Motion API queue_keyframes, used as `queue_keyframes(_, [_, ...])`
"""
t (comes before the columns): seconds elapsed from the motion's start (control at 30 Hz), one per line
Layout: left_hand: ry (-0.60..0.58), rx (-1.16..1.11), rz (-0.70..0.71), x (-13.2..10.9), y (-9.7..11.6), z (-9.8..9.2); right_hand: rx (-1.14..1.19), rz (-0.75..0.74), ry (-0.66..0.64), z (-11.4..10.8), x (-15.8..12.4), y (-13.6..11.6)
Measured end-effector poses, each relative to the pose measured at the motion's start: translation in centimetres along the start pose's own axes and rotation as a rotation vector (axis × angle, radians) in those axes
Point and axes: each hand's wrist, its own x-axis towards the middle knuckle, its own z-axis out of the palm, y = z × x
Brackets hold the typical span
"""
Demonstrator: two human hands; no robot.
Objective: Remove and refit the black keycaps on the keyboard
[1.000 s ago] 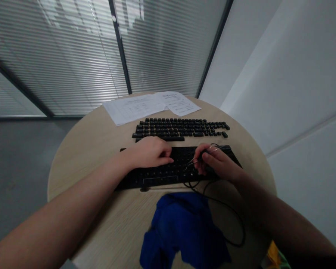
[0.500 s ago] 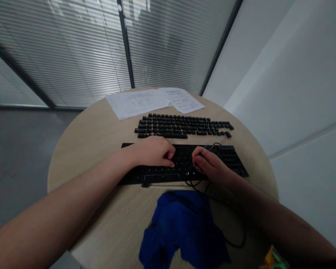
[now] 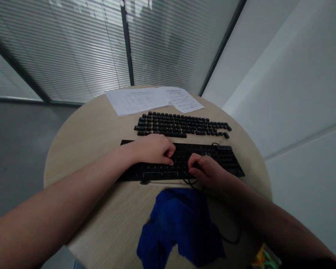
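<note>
A black keyboard (image 3: pixel 182 154) with its keycaps off over much of its face lies across the round table. On its left half my left hand (image 3: pixel 156 149) bears down, fingers curled in against it and the thumb laid on the bare key stems. My right hand (image 3: pixel 205 168) is closed over the keyboard's right-middle part, thumb and forefinger drawn together. Thin metal wires (image 3: pixel 207 154) stick out behind its fingers, seemingly a small wire tool held there. The tips of its fingers are partly hidden.
Loose black keycaps (image 3: pixel 173 125) lie in rows behind the keyboard. Printed papers (image 3: pixel 140 100) are at the table's far edge. A blue cloth (image 3: pixel 182 224) lies in front, with a black cable (image 3: pixel 236 235) curving beside it. Something orange and green (image 3: pixel 264 257) shows at the bottom right.
My right hand has moved slightly left and down over the keyboard, and its wrist has turned. My left hand stays in place. The view has shifted a little.
</note>
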Motion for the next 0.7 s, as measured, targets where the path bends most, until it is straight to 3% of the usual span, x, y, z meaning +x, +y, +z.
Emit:
queue_keyframes(0.13, [0.013, -0.013, 0.023, 0.0, 0.1, 0.1, -0.033, -0.091, -0.027, 0.3, -0.1, 0.3])
queue_keyframes(0.33, [-0.022, -0.022, 0.041, 0.0, 0.2, 0.1, 0.155, -0.108, 0.167, 1.0, -0.3, 1.5])
queue_keyframes(0.7, [-0.038, -0.035, -0.038, 0.1, 0.4, -0.1, 0.300, -0.109, 0.245, 1.0, -0.4, 1.4])
